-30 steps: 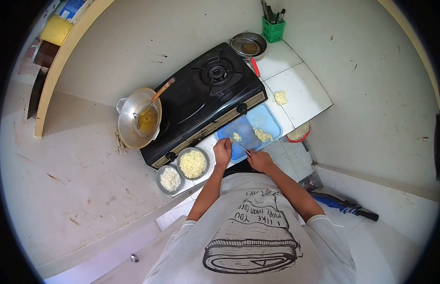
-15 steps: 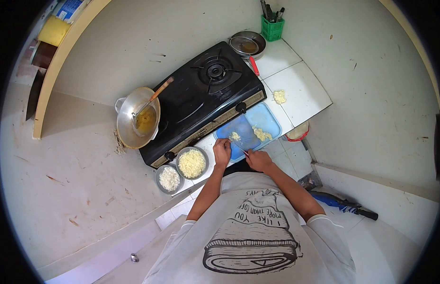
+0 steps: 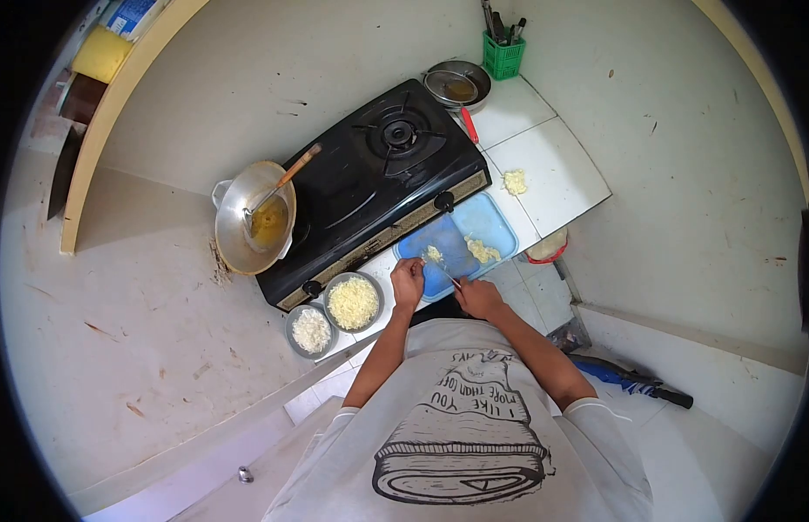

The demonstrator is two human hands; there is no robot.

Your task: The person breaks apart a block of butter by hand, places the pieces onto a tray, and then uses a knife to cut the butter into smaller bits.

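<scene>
My right hand [image 3: 480, 298] is wrapped round the handle of a knife [image 3: 448, 275], whose blade points up and left over the blue cutting board [image 3: 461, 224]. Beside the blade tip, my left hand [image 3: 408, 283] has its fingers curled together at the board's left edge. Whatever those fingers pinch, if anything, is hidden. A small heap of pale chopped pieces [image 3: 434, 254] lies just past the left fingertips. Farther right on the board is a larger pale yellow chopped pile [image 3: 482, 250].
A black gas stove [image 3: 369, 187] stands behind the board. On its left burner sits a wok [image 3: 239, 244] with oil and a wooden-handled ladle [image 3: 287, 178]. Two bowls of shreds [image 3: 353, 303] [image 3: 311, 331] are at left. A frying pan [image 3: 474, 78] and green basket [image 3: 503, 59] stand behind.
The knife blade has shifted slightly beside the small heap. Both hands stay in almost the same place, and the whole view has moved a little.
</scene>
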